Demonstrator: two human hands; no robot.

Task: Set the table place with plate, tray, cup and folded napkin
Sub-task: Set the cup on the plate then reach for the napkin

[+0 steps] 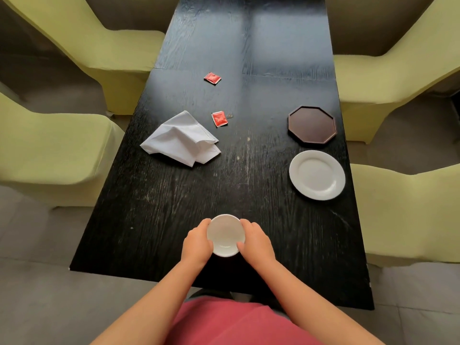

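A small white cup (225, 234) stands near the front edge of the black table (174, 207). My left hand (196, 241) cups its left side and my right hand (256, 241) its right side, fingers wrapped around the rim. A white plate (317, 175) lies at the right edge of the table. Just beyond it sits a dark brown octagonal tray (312, 125). A crumpled white napkin (181, 139) lies unfolded on the left half of the table.
Two red sachets lie on the table, one (219, 118) beside the napkin and one (212, 78) farther back. Pale green covered chairs (57, 155) stand along both long sides. Grey tiled floor surrounds the table.
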